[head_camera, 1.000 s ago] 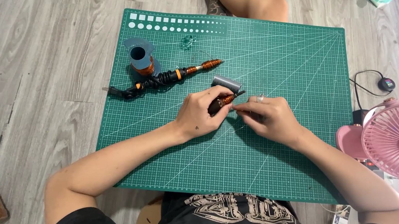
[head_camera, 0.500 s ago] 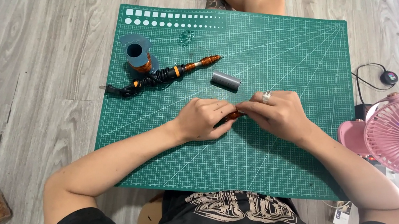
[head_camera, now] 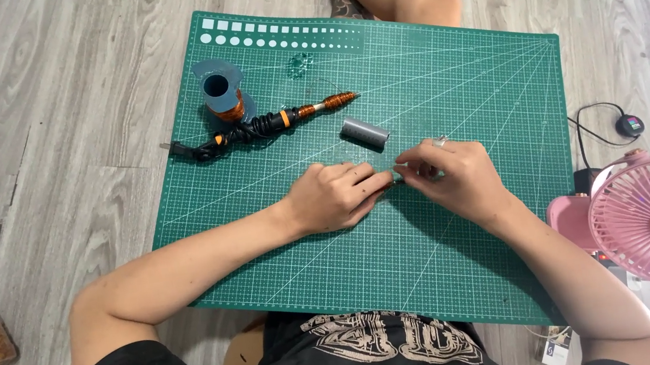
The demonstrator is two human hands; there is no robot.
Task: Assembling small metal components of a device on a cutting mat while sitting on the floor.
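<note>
Hands slid lower on mat [head_camera: 447,89] | left hand [head_camera: 335,196], right hand [head_camera: 456,177] pinched together | held item unclear

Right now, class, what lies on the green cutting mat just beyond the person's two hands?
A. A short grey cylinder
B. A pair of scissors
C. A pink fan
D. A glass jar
A: a short grey cylinder lies on the green cutting mat just past the left hand and right hand, which meet over something small.
</note>
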